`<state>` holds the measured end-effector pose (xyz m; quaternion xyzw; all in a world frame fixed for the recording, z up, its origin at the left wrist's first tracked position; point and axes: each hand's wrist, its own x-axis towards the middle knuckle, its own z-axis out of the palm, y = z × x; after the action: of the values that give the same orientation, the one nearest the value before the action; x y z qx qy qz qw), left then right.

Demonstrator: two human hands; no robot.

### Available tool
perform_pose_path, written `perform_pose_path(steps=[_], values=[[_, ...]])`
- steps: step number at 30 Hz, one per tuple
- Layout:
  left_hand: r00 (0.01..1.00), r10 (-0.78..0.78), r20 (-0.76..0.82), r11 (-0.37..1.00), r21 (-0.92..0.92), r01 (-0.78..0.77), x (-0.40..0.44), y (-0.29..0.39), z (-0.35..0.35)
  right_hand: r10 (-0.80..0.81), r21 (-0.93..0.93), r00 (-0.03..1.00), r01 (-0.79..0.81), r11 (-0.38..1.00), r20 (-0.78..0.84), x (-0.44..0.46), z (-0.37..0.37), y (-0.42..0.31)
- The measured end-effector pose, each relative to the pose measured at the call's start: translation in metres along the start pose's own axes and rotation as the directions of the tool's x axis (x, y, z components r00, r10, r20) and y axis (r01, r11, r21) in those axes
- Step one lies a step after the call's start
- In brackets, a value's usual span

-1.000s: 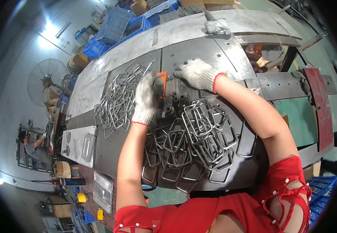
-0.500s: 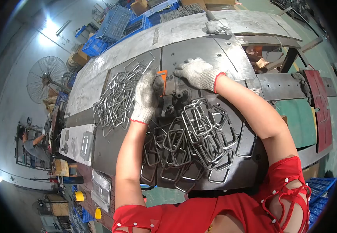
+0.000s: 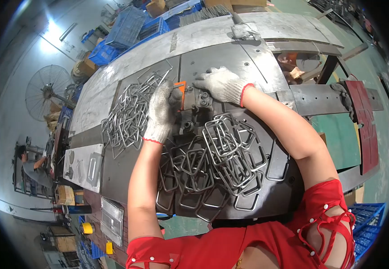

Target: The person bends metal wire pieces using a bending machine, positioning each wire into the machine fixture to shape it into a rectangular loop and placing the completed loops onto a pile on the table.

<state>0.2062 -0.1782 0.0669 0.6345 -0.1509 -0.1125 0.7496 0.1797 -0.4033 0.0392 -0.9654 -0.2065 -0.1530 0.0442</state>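
My left hand (image 3: 160, 112), in a grey-white knit glove with a red cuff, is closed at the left side of a dark metal bolted fixture (image 3: 195, 110). A short length of metal rod (image 3: 179, 85) shows at its fingertips, in front of an orange piece (image 3: 182, 94). My right hand (image 3: 222, 85), gloved alike, has its fingers bent at the fixture's far right side; what they grip is hidden. Close to my left hand lies a pile of bent metal rods (image 3: 129, 112). Nearer my body is a heap of rounded rectangular wire frames (image 3: 221, 157).
The steel worktable (image 3: 230, 56) carries a cloth-wrapped object (image 3: 246, 31) at its far edge. Blue crates (image 3: 125, 29) stand beyond. At the left are a flat plate (image 3: 83, 166), a large fan (image 3: 49, 92) and another person (image 3: 36, 170). A dark red panel (image 3: 364, 125) stands right.
The view has shifted slightly, so most things sit a little further left. The fixture's upper bolted part has moved away from my body. Both hands stay at the fixture.
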Motion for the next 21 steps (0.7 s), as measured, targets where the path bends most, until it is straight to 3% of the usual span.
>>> perform_pose_path(steps=[6,9,10,11,13,15,17,19,21], values=[[0.999,0.006,0.048,1.000,0.029,-0.007,0.002,-0.003,-0.010,0.001,0.042,1.000,0.000,0.999,-0.026,0.000,0.005,0.005],[0.999,0.048,-0.011,0.998,-0.048,-0.048,0.005,-0.010,-0.012,0.022,0.104,0.999,-0.019,0.994,-0.026,-0.002,-0.001,0.003],[0.901,0.429,0.068,0.826,0.375,-0.421,0.006,-0.011,-0.015,0.029,0.129,0.999,-0.026,0.991,-0.020,-0.003,-0.005,0.001],[0.682,0.671,0.292,0.366,0.669,-0.646,0.007,-0.010,-0.018,0.041,0.117,0.999,-0.038,0.992,-0.018,-0.002,-0.004,0.001],[0.512,0.630,0.584,-0.133,0.730,-0.670,0.006,-0.008,-0.023,0.051,0.095,0.999,-0.049,0.994,-0.014,-0.001,-0.003,0.002],[0.663,0.489,0.567,0.037,0.746,-0.665,-0.001,0.005,-0.019,0.053,0.087,0.999,-0.051,0.995,-0.013,-0.001,-0.002,0.003],[0.598,0.549,0.584,0.065,0.684,-0.727,-0.006,0.007,-0.021,0.013,0.083,0.996,-0.006,0.997,-0.088,0.000,0.006,0.006],[0.522,0.667,0.531,-0.085,0.751,-0.655,-0.010,-0.003,-0.016,0.019,0.116,1.000,-0.018,0.993,-0.009,0.004,-0.002,0.003],[0.611,0.628,0.482,0.045,0.761,-0.647,-0.011,-0.003,-0.017,0.011,0.111,1.000,-0.014,0.994,0.026,0.003,-0.011,-0.001]])
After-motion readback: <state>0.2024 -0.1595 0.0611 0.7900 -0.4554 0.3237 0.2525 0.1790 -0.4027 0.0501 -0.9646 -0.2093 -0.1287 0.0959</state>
